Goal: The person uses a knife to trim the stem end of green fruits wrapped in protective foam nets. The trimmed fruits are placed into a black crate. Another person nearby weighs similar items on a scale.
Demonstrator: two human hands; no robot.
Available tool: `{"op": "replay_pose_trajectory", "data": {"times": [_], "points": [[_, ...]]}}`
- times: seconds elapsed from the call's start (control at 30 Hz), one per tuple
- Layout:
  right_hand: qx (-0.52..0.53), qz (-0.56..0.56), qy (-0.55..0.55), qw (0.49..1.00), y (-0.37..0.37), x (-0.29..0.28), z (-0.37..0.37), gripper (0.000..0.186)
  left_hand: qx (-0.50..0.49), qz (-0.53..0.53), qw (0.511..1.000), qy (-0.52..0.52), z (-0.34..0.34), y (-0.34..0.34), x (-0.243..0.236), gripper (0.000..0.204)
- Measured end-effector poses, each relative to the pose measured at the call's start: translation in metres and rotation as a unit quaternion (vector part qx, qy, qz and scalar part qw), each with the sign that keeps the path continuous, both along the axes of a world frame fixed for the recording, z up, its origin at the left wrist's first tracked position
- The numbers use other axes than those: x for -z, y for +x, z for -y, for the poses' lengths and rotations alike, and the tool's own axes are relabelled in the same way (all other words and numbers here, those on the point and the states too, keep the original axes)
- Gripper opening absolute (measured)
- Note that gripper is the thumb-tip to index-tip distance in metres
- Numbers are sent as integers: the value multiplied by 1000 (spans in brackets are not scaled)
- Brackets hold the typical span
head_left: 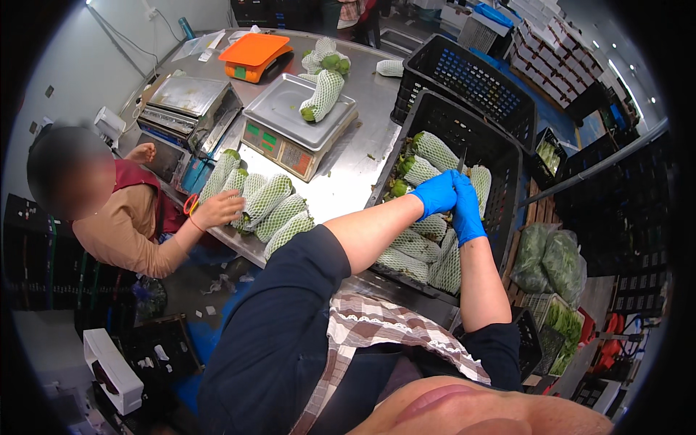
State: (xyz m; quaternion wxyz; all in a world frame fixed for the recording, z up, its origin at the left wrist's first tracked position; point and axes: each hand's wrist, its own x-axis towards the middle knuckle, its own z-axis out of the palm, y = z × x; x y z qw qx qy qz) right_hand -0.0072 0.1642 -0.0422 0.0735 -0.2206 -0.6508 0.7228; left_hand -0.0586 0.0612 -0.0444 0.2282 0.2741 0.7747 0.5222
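My left hand (436, 194) and my right hand (467, 209), both in blue gloves, meet over a black plastic crate (500, 170). Their fingers are closed and touch each other. A thin, dark, pointed blade (462, 156) sticks up from my right hand's fingertips; its handle is hidden. What my left fingers pinch cannot be made out. Around and beneath my hands lie several long green fruits (412, 245) in white foam net sleeves. Some green stem ends (399, 188) show on the crate's left side.
A digital scale (301, 119) on the metal table (373, 156) bears a netted fruit (323, 94). An orange scale (254, 54) stands behind. At left, a co-worker's hand (220, 209) touches a row of netted fruits (268, 199). Another black crate (471, 80) stands beyond mine.
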Motion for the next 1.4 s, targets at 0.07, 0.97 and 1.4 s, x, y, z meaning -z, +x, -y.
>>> {"op": "replay_pose_trajectory", "data": {"times": [0.07,0.97,1.4], "points": [[2,1,1,1000,1,0,-1,30,-1,6,1000,6,0,2,-3,35],[22,-23,-12,999,-2,5,0,25,-6,-26,1000,-6,-4,-5,11,29],[25,-13,6,1000,-4,8,-4,28,1,-32,999,-12,2,0,-6,31]]}}
